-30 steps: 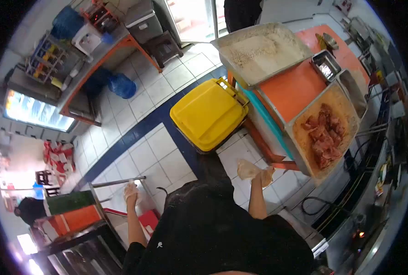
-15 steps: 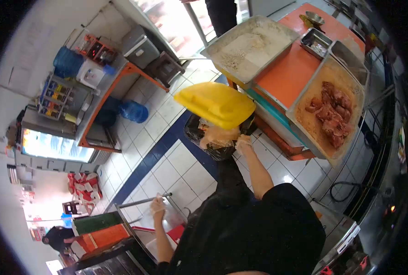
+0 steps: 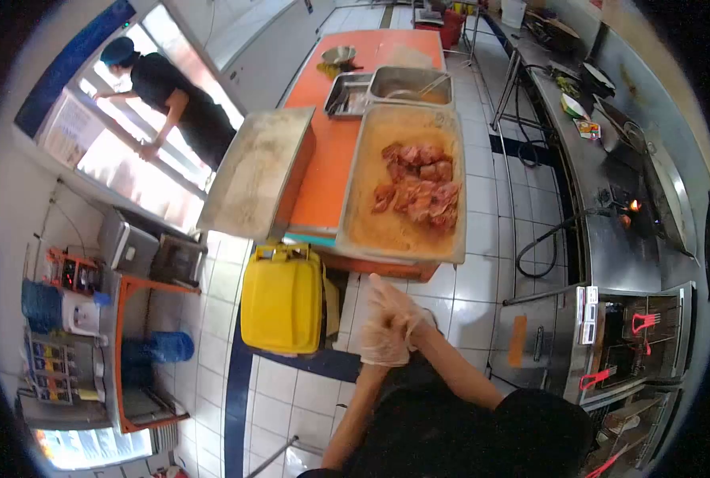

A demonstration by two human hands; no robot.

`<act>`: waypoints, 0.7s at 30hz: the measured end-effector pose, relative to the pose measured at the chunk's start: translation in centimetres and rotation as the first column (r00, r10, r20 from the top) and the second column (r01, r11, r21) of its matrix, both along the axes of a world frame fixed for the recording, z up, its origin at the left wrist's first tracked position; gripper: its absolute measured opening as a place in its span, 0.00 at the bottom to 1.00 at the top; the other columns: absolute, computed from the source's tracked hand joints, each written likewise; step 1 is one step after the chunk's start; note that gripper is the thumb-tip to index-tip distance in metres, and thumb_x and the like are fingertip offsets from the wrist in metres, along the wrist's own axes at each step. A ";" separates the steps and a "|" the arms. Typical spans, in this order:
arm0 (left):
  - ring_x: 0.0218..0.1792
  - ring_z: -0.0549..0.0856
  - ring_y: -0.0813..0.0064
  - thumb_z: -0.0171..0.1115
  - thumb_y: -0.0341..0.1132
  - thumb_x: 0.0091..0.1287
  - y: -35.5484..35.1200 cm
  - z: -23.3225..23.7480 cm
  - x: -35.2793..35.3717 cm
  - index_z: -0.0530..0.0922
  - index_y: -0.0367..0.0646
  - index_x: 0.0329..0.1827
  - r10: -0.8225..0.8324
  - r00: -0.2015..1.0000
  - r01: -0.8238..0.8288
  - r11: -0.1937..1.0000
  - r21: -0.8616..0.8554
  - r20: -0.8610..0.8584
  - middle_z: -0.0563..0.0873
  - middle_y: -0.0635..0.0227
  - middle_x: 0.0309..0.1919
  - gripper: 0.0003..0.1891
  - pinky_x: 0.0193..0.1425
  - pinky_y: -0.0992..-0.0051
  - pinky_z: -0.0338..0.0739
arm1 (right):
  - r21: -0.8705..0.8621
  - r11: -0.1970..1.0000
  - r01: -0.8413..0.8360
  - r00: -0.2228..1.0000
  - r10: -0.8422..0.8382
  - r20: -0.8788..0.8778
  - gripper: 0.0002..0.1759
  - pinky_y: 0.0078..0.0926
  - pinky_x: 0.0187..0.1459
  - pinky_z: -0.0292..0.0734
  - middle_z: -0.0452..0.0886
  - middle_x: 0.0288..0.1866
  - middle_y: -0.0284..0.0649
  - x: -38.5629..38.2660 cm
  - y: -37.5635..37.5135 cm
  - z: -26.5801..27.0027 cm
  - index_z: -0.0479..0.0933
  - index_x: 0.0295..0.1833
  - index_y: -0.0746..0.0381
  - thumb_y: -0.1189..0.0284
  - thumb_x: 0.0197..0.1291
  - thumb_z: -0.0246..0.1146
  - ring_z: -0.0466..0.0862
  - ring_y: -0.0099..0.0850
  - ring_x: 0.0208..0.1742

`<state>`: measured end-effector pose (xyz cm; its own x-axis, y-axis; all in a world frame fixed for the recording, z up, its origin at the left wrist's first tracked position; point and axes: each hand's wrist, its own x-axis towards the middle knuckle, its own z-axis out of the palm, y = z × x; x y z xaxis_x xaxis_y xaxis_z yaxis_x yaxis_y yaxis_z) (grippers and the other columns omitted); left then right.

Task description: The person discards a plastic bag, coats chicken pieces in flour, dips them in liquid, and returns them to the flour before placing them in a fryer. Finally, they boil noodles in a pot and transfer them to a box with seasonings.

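My left hand and my right hand meet in front of my body, both in thin clear gloves. The left fingers point up toward the table, stretched out. My right fingers are closed against the left hand, on its glove. To their left is a bin with its yellow lid down. Beyond my hands, a large metal tray holds orange-brown coating and a pile of red marinated meat.
The orange table bears a tray of pale flour, smaller metal pans and a bowl. A co-worker stands at the back left. At right is a stove counter with a flame and fryer baskets.
The view has turned right. The yellow lid, raised before, is now down over the bin. My hands, apart before, have come together; the right has left the bin.
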<state>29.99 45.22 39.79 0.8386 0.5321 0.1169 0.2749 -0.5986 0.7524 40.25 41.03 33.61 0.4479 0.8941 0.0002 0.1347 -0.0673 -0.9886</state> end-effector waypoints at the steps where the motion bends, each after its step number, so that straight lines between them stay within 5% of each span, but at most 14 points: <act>1: 0.38 0.81 0.60 0.61 0.35 0.65 -0.7 0.3 2.2 0.75 0.40 0.49 -0.073 0.997 0.074 0.997 0.029 -0.019 0.81 0.55 0.39 0.13 0.38 0.68 0.75 | 0.065 0.998 -0.009 0.999 0.012 -0.044 0.35 0.29 0.61 0.69 0.59 0.74 0.48 2.4 -1.1 0.2 0.49 0.77 0.60 0.69 0.66 0.52 0.69 0.35 0.68; 2: 0.38 0.81 0.60 0.61 0.34 0.64 -1.4 0.6 4.3 0.76 0.40 0.47 -0.146 0.989 0.148 0.988 0.054 -0.037 0.81 0.54 0.39 0.12 0.37 0.67 0.74 | 0.219 0.972 0.082 0.863 0.041 -0.503 0.35 0.32 0.63 0.68 0.57 0.75 0.48 4.3 -2.6 3.7 0.47 0.77 0.60 0.68 0.67 0.51 0.68 0.39 0.68; 3: 0.36 0.80 0.61 0.62 0.34 0.64 -2.3 2.6 7.2 0.76 0.40 0.43 -0.176 0.984 0.178 0.973 -0.144 0.024 0.81 0.55 0.36 0.09 0.35 0.66 0.73 | 0.311 0.924 0.224 0.537 0.149 -0.830 0.35 0.34 0.64 0.67 0.55 0.76 0.49 6.7 -4.0 5.7 0.46 0.77 0.60 0.68 0.68 0.51 0.68 0.42 0.68; 4: 0.33 0.80 0.62 0.62 0.34 0.63 -3.2 3.7 10.1 0.77 0.40 0.39 -0.193 0.977 0.213 0.917 -0.336 0.094 0.81 0.56 0.33 0.08 0.34 0.65 0.72 | 0.191 0.980 -0.063 0.929 0.127 -0.347 0.37 0.38 0.67 0.64 0.50 0.77 0.51 9.6 -5.2 4.4 0.43 0.78 0.60 0.68 0.68 0.52 0.68 0.47 0.67; 5: 0.33 0.80 0.62 0.62 0.34 0.63 -4.2 3.6 13.0 0.77 0.40 0.39 -0.190 0.976 0.215 0.918 -0.333 0.108 0.81 0.56 0.33 0.08 0.34 0.65 0.72 | 0.190 0.979 -0.069 0.933 0.130 -0.334 0.37 0.38 0.67 0.64 0.50 0.77 0.51 12.0 -6.4 5.1 0.43 0.78 0.60 0.68 0.68 0.52 0.68 0.47 0.67; 6: 0.31 0.80 0.62 0.63 0.34 0.63 -5.4 3.0 15.6 0.77 0.40 0.36 -0.236 0.950 0.287 0.917 -0.277 0.204 0.81 0.58 0.29 0.07 0.33 0.65 0.72 | 0.312 0.941 0.131 0.695 0.137 -0.706 0.36 0.38 0.65 0.67 0.53 0.75 0.52 14.1 -8.1 6.2 0.46 0.77 0.60 0.69 0.68 0.53 0.69 0.47 0.66; 7: 0.28 0.79 0.63 0.63 0.34 0.63 -6.8 2.4 18.5 0.77 0.40 0.34 -0.277 0.913 0.348 0.912 -0.216 0.299 0.80 0.59 0.25 0.07 0.32 0.65 0.71 | 0.317 0.880 0.354 0.320 0.204 -0.925 0.35 0.38 0.63 0.70 0.57 0.74 0.53 16.4 -9.9 7.1 0.48 0.76 0.60 0.70 0.68 0.54 0.71 0.47 0.65; 11: 0.27 0.79 0.63 0.63 0.33 0.63 -9.8 3.6 27.2 0.78 0.41 0.33 -0.294 0.850 0.384 0.914 -0.132 0.436 0.79 0.61 0.23 0.06 0.32 0.66 0.72 | 0.250 0.927 0.278 0.354 0.143 -0.924 0.34 0.29 0.52 0.78 0.74 0.61 0.48 25.2 -13.2 10.0 0.60 0.72 0.58 0.64 0.63 0.62 0.78 0.33 0.56; 13: 0.25 0.80 0.63 0.62 0.36 0.64 -9.0 4.6 29.2 0.79 0.39 0.28 -0.380 0.919 0.392 0.910 -0.137 0.106 0.81 0.60 0.22 0.10 0.32 0.66 0.72 | -0.205 0.824 0.529 0.457 -0.480 -0.749 0.24 0.27 0.40 0.78 0.80 0.42 0.43 28.2 -13.5 11.1 0.72 0.61 0.62 0.64 0.62 0.62 0.79 0.27 0.37; 15: 0.24 0.81 0.62 0.60 0.45 0.66 -5.5 1.1 31.2 0.80 0.37 0.24 -0.281 0.949 0.237 0.936 -0.260 -0.146 0.84 0.57 0.22 0.19 0.31 0.65 0.74 | -0.009 0.805 0.593 0.651 -0.487 -0.583 0.17 0.23 0.31 0.73 0.77 0.33 0.38 31.2 -13.9 11.1 0.77 0.51 0.65 0.64 0.63 0.60 0.74 0.23 0.29; 17: 0.24 0.84 0.61 0.57 0.53 0.66 -0.9 1.1 32.4 0.79 0.36 0.20 0.094 0.973 -0.074 0.992 0.103 -0.211 0.83 0.54 0.19 0.27 0.32 0.65 0.75 | -0.042 0.665 0.746 0.361 -0.456 -0.813 0.16 0.20 0.25 0.71 0.79 0.40 0.39 36.2 -14.2 9.3 0.76 0.50 0.67 0.67 0.63 0.60 0.73 0.22 0.28; 18: 0.28 0.85 0.60 0.59 0.55 0.63 0.8 2.6 32.7 0.81 0.36 0.28 0.072 0.900 0.030 0.973 0.227 -0.429 0.84 0.52 0.23 0.25 0.35 0.64 0.77 | -0.049 0.668 0.742 0.353 -0.453 -0.819 0.16 0.20 0.25 0.71 0.79 0.40 0.39 37.2 -14.6 9.2 0.76 0.50 0.67 0.67 0.63 0.60 0.73 0.22 0.28; 20: 0.33 0.86 0.59 0.62 0.57 0.61 3.0 2.8 33.9 0.82 0.37 0.36 0.070 0.788 0.159 0.937 0.312 -0.612 0.85 0.50 0.27 0.26 0.38 0.63 0.78 | -0.037 0.600 0.799 0.349 -0.513 -0.785 0.17 0.20 0.24 0.69 0.79 0.38 0.39 40.1 -15.0 9.9 0.77 0.49 0.67 0.65 0.63 0.59 0.72 0.22 0.26; 21: 0.38 0.86 0.56 0.65 0.57 0.57 3.3 1.3 34.5 0.78 0.37 0.46 0.119 0.859 -0.044 0.986 0.160 -0.498 0.85 0.47 0.33 0.29 0.42 0.61 0.78 | -0.035 0.598 0.800 0.358 -0.523 -0.774 0.17 0.20 0.24 0.69 0.79 0.38 0.39 41.4 -14.8 9.9 0.77 0.49 0.67 0.65 0.63 0.59 0.72 0.22 0.26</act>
